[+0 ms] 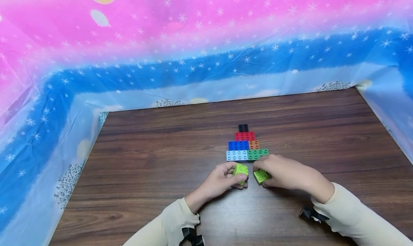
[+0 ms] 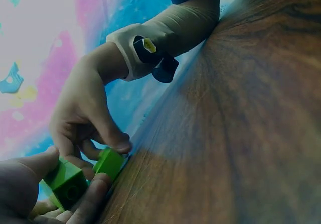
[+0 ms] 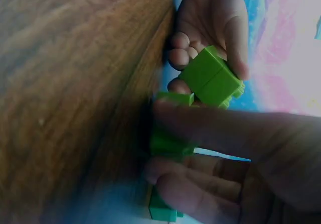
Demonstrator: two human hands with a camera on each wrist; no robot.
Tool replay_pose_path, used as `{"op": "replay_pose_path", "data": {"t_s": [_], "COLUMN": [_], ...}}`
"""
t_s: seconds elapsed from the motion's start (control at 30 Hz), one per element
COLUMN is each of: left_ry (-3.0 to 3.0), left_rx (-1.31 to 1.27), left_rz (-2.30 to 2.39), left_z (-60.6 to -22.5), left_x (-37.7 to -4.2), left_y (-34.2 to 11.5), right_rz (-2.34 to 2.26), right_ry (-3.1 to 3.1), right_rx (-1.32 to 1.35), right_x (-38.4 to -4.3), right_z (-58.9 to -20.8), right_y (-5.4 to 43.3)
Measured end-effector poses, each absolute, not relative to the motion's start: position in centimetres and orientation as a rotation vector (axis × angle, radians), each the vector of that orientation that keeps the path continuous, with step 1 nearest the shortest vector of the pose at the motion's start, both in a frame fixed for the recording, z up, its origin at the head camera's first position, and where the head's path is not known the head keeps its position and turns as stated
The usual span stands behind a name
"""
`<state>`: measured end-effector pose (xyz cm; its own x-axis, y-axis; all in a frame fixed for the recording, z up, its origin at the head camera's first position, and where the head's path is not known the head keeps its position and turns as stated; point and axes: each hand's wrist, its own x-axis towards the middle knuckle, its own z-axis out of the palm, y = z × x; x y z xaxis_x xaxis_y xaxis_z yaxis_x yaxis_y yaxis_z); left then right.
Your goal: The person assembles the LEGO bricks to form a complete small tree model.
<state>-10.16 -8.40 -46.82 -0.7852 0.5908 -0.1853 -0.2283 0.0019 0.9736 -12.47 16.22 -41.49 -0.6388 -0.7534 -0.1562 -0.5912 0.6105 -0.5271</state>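
Note:
My left hand (image 1: pixel 221 179) grips a lime-green toy building block (image 1: pixel 240 171) between thumb and fingers, its studs facing up in the head view. A seam runs across this block (image 3: pixel 208 78) in the right wrist view. Just to the right, my right hand (image 1: pixel 285 170) pinches another lime-green brick (image 1: pixel 260 176) at the table surface, its studs also up. A small gap separates the two lime-green pieces in the head view. Right behind my right fingers lies a green brick (image 1: pixel 258 154), beside a light blue brick (image 1: pixel 237 155).
Behind the light blue and green bricks are a blue brick (image 1: pixel 238 145) and an orange brick (image 1: pixel 254 145), then a red brick (image 1: pixel 244 136) and a black brick (image 1: pixel 243 128), in narrowing rows. Patterned cloth (image 1: pixel 206 74) borders the brown wooden table (image 1: pixel 155 149).

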Motion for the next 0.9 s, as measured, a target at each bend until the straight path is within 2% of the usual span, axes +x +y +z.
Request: {"op": "replay_pose_path", "data": {"t_s": [0.33,0.5,0.9], "left_ry": [1.702,1.713,1.722], "left_rx": [0.372,0.368,0.387], "left_rz": [1.845,1.84,1.827], "left_z": [-46.7,-46.8,-46.8], "left_x": [-10.2,-10.2,-10.2], "left_y": [-8.3,-8.3,-8.3], "right_rz": [-1.043,-1.202,-1.314], "right_ry": [2.285,2.224,2.339], "right_rx": [-1.037,-0.926,-0.818], "right_x": [-13.9,-14.2,-13.6], "right_z": [-41.5,-41.5,-42.7], "right_y": [17.5,17.6,16.3]}}
